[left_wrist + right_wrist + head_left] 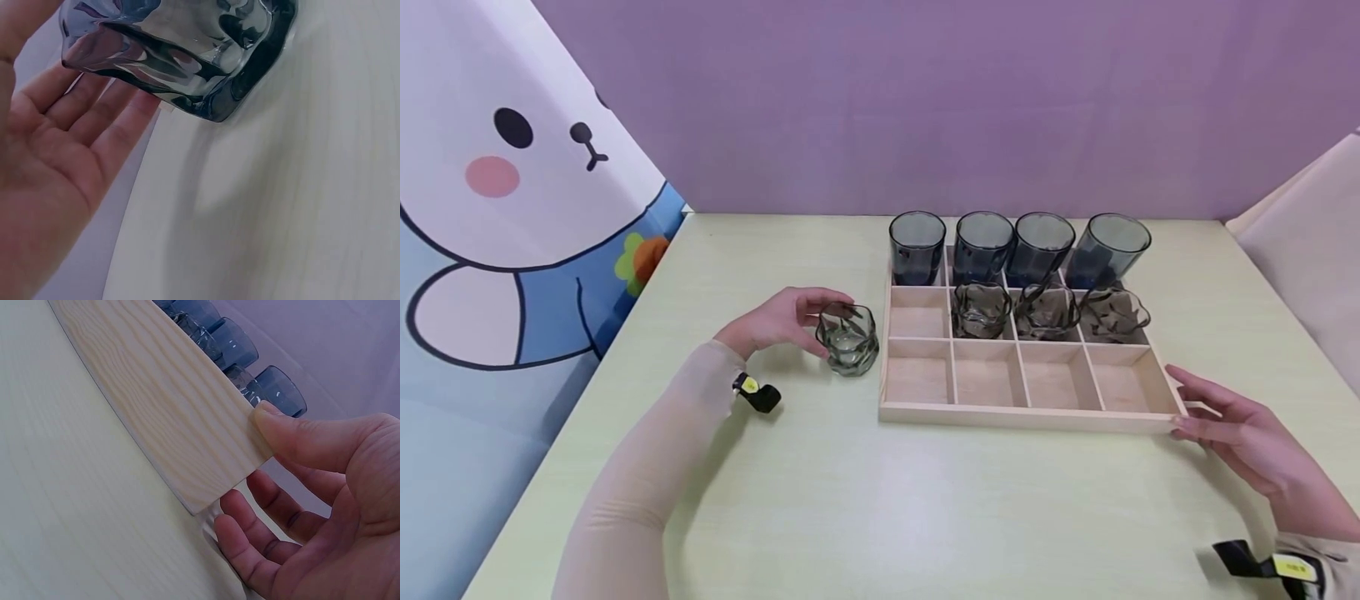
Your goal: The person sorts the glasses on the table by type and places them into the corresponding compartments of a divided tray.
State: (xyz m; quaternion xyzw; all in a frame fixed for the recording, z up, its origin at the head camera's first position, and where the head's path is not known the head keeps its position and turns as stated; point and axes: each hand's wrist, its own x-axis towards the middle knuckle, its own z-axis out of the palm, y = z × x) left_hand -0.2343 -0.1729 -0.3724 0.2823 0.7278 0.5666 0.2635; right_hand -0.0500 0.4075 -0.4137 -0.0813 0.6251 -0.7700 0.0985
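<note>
Thumb and fingers of my left hand (784,323) grip a short, wavy-sided smoky glass tumbler (850,343) from its left side, just left of a wooden compartment tray (1000,418). In the left wrist view the tumbler (187,56) is cut off by the upper edge; whether its base touches the table cannot be told. At the tray's near right corner, my right hand (1247,437) holds the wooden wall (162,412), thumb on the front face and fingers around the end. Part of those fingers is hidden behind the tray in the head view.
Several tall blue-grey glasses (917,250) stand in the tray's back row, the rightmost one (1108,250) tilted. Three short wavy tumblers (981,312) occupy middle-row compartments. The front row and the left middle compartment (919,314) hold nothing. A purple backdrop (925,108) rises behind the table.
</note>
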